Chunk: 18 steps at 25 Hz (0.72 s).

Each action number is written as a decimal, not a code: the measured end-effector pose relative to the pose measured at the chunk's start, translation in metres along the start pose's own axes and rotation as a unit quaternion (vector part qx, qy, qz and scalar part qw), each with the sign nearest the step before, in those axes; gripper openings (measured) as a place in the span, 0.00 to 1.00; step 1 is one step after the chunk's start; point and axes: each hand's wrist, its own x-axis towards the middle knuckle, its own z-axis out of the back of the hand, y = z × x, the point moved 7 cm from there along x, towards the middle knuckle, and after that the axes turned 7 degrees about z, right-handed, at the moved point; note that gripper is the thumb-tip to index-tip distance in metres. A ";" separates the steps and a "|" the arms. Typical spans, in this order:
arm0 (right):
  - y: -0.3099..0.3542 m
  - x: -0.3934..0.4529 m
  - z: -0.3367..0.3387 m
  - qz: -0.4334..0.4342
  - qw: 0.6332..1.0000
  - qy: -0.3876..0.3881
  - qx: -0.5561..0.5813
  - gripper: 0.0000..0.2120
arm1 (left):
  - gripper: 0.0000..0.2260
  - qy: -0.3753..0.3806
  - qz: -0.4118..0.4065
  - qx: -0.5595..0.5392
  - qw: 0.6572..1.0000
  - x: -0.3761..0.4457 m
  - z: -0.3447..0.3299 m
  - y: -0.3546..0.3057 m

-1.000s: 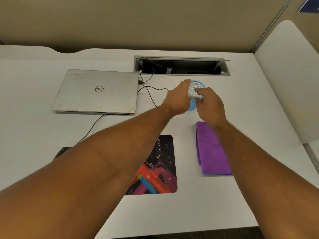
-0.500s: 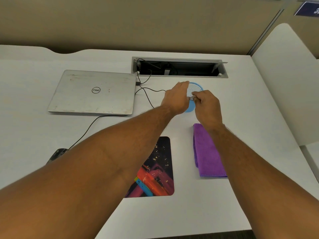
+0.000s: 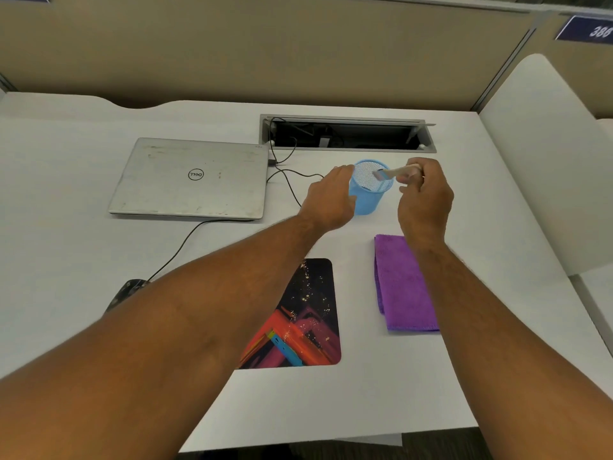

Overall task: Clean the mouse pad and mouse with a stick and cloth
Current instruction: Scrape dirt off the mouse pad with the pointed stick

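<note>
A colourful mouse pad [image 3: 308,320] lies near the table's front, partly under my left forearm. To its right lies a folded purple cloth [image 3: 403,287]. A black mouse [image 3: 127,290] peeks out at the left, mostly hidden by my left arm. My left hand [image 3: 328,200] grips the side of a blue mesh cup [image 3: 368,190]. My right hand [image 3: 424,197] pinches a light wooden stick [image 3: 394,172], held level over the cup's rim.
A shut silver laptop [image 3: 189,179] sits at the back left, with black cables [image 3: 288,174] running to an open cable tray [image 3: 345,134]. A white partition [image 3: 544,154] bounds the table on the right.
My right hand has lifted the stick out of the blue cup and drawn back to the right. My left hand stays on the cup's side.
</note>
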 end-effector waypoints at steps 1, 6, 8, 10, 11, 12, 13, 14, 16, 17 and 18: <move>0.003 -0.004 0.004 -0.003 1.000 -0.022 0.020 0.10 | 0.27 0.003 0.003 0.001 1.000 -0.008 0.003 0.006; 0.018 -0.034 0.026 -0.049 0.981 -0.122 0.145 0.09 | 0.27 0.017 0.020 -0.019 0.999 -0.055 0.021 0.053; 0.024 -0.052 0.030 -0.058 0.976 -0.132 0.166 0.05 | 0.26 0.030 0.043 -0.027 0.998 -0.077 0.028 0.079; 0.028 -0.074 0.032 -0.063 0.975 -0.123 0.173 0.05 | 0.26 0.041 0.065 -0.027 0.997 -0.101 0.035 0.104; 0.029 -0.086 0.032 -0.070 0.975 -0.115 0.179 0.05 | 0.26 0.041 0.077 -0.030 0.996 -0.114 0.039 0.116; 0.029 -0.099 0.031 -0.077 0.974 -0.105 0.186 0.06 | 0.25 0.037 0.092 -0.036 0.994 -0.127 0.044 0.126; 0.028 -0.112 0.029 -0.088 0.973 -0.095 0.189 0.07 | 0.25 0.033 0.109 -0.042 0.993 -0.140 0.048 0.137; 0.028 -0.127 0.027 -0.101 0.973 -0.085 0.190 0.07 | 0.24 0.033 0.124 -0.049 0.991 -0.153 0.051 0.146; 0.027 -0.153 0.021 -0.131 0.969 -0.066 0.201 0.06 | 0.24 0.040 0.138 -0.059 0.988 -0.175 0.050 0.159; 0.029 -0.166 0.017 -0.144 0.966 -0.050 0.208 0.05 | 0.24 0.046 0.130 -0.052 0.989 -0.184 0.047 0.161; 0.031 -0.176 0.010 -0.156 0.964 -0.028 0.214 0.04 | 0.25 0.051 0.115 -0.029 0.992 -0.190 0.043 0.161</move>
